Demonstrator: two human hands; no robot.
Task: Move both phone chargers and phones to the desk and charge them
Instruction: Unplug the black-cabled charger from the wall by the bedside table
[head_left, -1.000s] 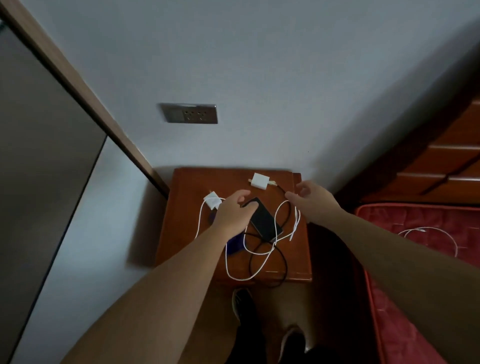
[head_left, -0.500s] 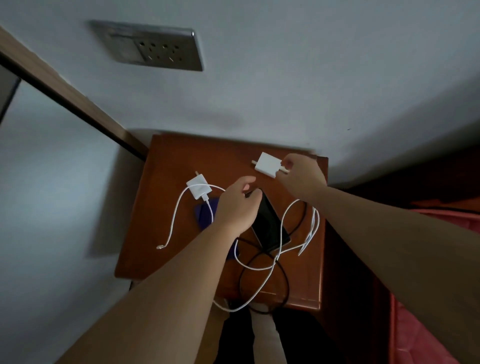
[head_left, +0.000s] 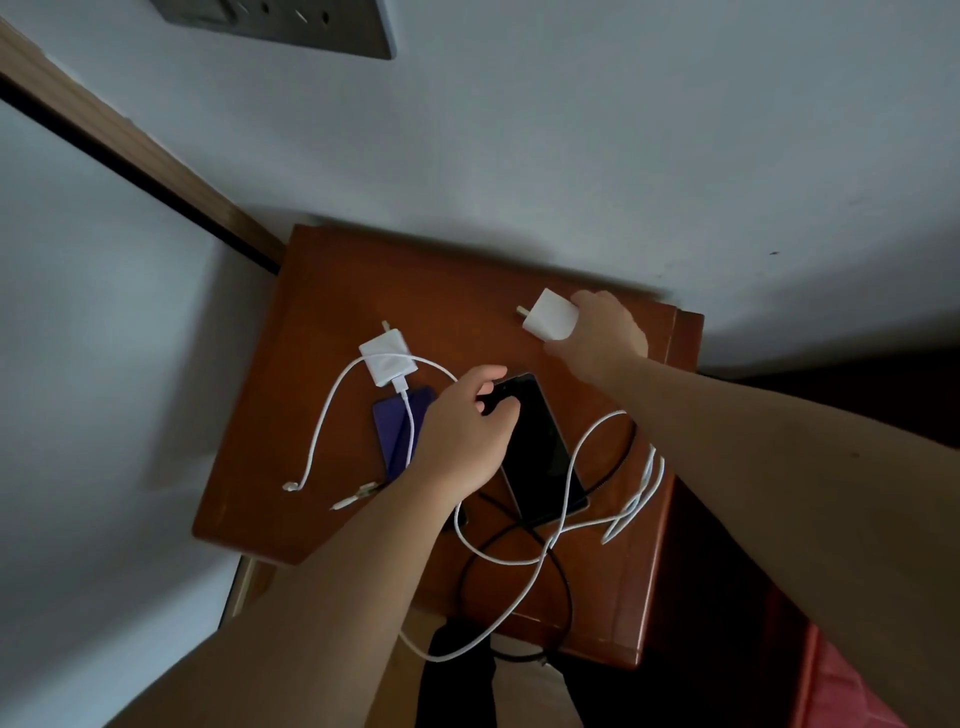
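On a small wooden nightstand (head_left: 332, 291) lie two phones and two white chargers. My right hand (head_left: 602, 332) grips the far white charger block (head_left: 549, 315) near the back right corner. My left hand (head_left: 467, 421) has its fingers curled over the top end of the black phone (head_left: 540, 452). A blue phone (head_left: 397, 431) lies to the left, partly under my left hand. The second white charger (head_left: 387, 358) sits above the blue phone, its white cable (head_left: 322, 426) looping left. More white cable (head_left: 587, 467) crosses the black phone.
A black cable (head_left: 563, 587) loops off the nightstand's front edge. A wall socket plate (head_left: 291, 23) is set in the wall above. A wooden door frame (head_left: 130, 140) runs along the left. A red mattress edge (head_left: 841, 680) lies at the lower right.
The view has closed in on the nightstand. My right hand has gone from touching the far charger to gripping it. My left hand stays on the black phone's top end.
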